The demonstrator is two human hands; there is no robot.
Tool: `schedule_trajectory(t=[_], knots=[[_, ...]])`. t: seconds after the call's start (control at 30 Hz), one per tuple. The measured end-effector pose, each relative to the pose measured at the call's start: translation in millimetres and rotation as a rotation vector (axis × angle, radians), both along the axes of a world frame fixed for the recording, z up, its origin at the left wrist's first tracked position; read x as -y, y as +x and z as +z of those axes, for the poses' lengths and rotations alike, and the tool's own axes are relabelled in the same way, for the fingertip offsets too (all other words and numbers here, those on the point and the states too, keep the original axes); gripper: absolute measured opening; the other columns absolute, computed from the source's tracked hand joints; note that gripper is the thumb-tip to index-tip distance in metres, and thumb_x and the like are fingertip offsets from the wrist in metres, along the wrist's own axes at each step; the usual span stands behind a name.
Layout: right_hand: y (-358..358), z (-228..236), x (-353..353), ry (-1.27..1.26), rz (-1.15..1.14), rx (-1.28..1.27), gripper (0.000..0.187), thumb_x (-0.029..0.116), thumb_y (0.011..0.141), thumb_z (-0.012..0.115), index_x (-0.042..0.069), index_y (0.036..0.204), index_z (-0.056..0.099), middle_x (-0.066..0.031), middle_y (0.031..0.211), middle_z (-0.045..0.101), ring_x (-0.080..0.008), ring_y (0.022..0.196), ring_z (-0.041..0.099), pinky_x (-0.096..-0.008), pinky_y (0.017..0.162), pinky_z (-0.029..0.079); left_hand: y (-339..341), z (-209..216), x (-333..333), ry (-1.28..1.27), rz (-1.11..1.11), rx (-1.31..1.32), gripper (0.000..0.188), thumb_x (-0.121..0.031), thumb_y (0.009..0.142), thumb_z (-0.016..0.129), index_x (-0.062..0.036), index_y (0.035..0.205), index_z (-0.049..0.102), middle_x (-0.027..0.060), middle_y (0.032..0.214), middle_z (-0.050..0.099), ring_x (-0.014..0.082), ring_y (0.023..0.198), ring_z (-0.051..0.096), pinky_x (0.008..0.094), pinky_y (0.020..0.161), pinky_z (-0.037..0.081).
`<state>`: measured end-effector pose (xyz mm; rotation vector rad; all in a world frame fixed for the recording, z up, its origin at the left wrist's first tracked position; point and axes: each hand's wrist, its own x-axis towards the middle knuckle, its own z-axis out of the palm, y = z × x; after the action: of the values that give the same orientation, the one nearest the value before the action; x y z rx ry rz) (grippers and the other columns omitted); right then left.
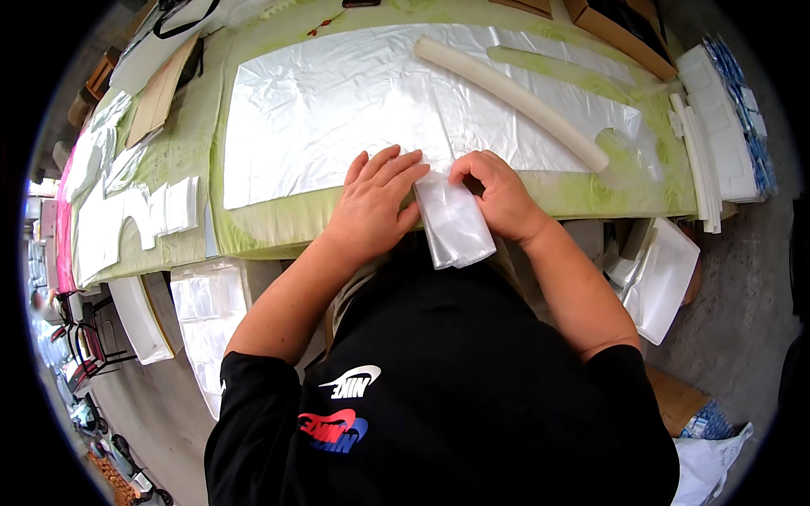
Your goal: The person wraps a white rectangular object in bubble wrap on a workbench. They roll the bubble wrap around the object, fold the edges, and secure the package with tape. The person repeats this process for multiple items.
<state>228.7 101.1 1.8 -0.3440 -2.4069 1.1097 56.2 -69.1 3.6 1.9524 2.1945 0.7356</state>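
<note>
A folded clear plastic bag [457, 226] hangs over the table's near edge, in front of my body. My right hand [504, 201] pinches its upper right edge between thumb and curled fingers. To its left, my left hand [373, 201] lies flat, fingers stretched out, over the near edge of a large plastic sheet [312, 118]. The left fingertips reach the top left corner of the folded bag. Wrinkled and shiny, the sheet spreads across the table. A long cream-coloured tube [516, 103] lies slantwise on the sheet, beyond my right hand.
A green patterned cloth [278, 240] covers the table. Flat white pieces [173, 207] and a cardboard sheet [160, 97] lie at left. An open cardboard box [624, 34] stands far right, with stacked white packs [717, 126] nearby. Below the right edge sits a white bin [662, 282].
</note>
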Motion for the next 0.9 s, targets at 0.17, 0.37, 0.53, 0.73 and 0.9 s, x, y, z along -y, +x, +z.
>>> schedule_trajectory(t=[0.17, 0.37, 0.53, 0.73, 0.9], knots=[[-1.9, -0.2, -3.0, 0.048, 0.070, 0.043, 0.024, 0.007, 0.081, 0.073, 0.015, 0.103, 0.075, -0.0048, 0.094, 0.066, -0.0267, 0.094, 0.062, -0.0370, 0.086, 0.051, 2.6, -2.7, -3.5, -0.040, -0.026, -0.072, 0.052, -0.025, 0.091, 0.066, -0.0147, 0.141, 0.061, 0.0027, 0.155, 0.053, 0.0323, 0.147, 0.043, 0.0598, 0.123, 0.025], [-2.3, -8.8, -11.9, 0.193, 0.134, 0.041, 0.026, 0.010, 0.080, 0.074, 0.018, 0.105, 0.076, -0.0051, 0.098, 0.067, -0.0292, 0.095, 0.063, -0.0364, 0.088, 0.052, 5.5, 3.7, -7.6, -0.086, 0.005, -0.003, 0.056, -0.025, 0.088, 0.073, -0.0161, 0.142, 0.061, 0.0031, 0.155, 0.054, 0.0322, 0.148, 0.041, 0.0567, 0.124, 0.024], [-8.5, -5.1, -26.0, 0.123, 0.160, 0.115, 0.021, 0.007, 0.078, 0.075, 0.014, 0.098, 0.073, -0.0047, 0.100, 0.064, -0.0248, 0.095, 0.062, -0.0342, 0.085, 0.052, 7.3, 2.8, -11.6, -0.033, 0.078, 0.118, 0.034, -0.031, 0.090, 0.073, -0.0129, 0.118, 0.067, 0.0013, 0.145, 0.061, 0.0309, 0.143, 0.047, 0.0577, 0.122, 0.027], [-14.1, 9.4, -25.1, -0.048, 0.122, 0.237, 0.017, 0.010, 0.089, 0.072, 0.006, 0.105, 0.072, -0.0098, 0.098, 0.065, -0.0255, 0.092, 0.064, -0.0352, 0.083, 0.053, 0.4, -4.3, -18.4, -0.003, 0.098, 0.093, 0.022, -0.027, 0.094, 0.069, -0.0077, 0.104, 0.069, 0.0037, 0.133, 0.067, 0.0299, 0.136, 0.053, 0.0538, 0.119, 0.031], [-29.8, 17.0, -26.0, -0.173, -0.037, 0.406, 0.029, 0.028, 0.094, 0.066, 0.002, 0.104, 0.071, -0.0181, 0.099, 0.071, -0.0352, 0.093, 0.067, -0.0431, 0.083, 0.053, 0.7, -5.6, -23.1, 0.093, 0.149, 0.084, 0.021, -0.025, 0.094, 0.069, -0.0061, 0.102, 0.074, 0.0110, 0.119, 0.068, 0.0337, 0.122, 0.056, 0.0467, 0.109, 0.039]])
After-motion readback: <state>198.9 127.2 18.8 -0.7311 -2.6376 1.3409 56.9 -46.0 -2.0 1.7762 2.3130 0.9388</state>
